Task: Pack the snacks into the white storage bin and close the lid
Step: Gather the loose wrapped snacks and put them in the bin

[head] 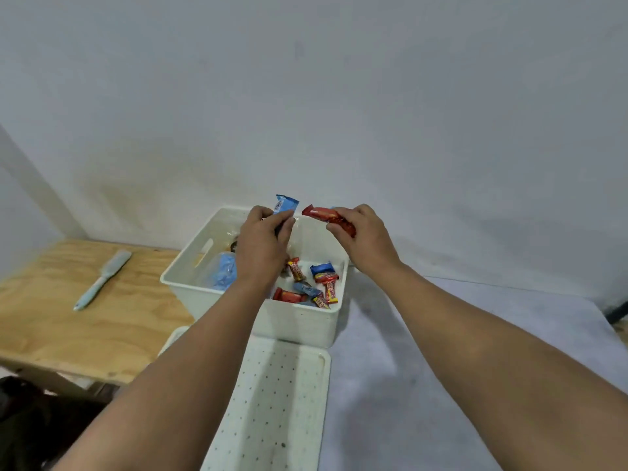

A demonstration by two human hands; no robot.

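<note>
Head view showed the left hand (263, 248) gripping a blue snack (284, 203) and the right hand (365, 241) pinching a red snack (328, 217), both above the white storage bin (299, 321). Small wrapped snacks (314, 287) lay inside; its lid (272, 413) lay just near it.

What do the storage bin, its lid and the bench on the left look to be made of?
Storage bin: likely moulded plastic, smooth white walls, faint sheen. Lid: seemingly the same white plastic, dotted with small holes or bumps. Bench: unfinished plywood by its pale grain and layered edge.
</note>
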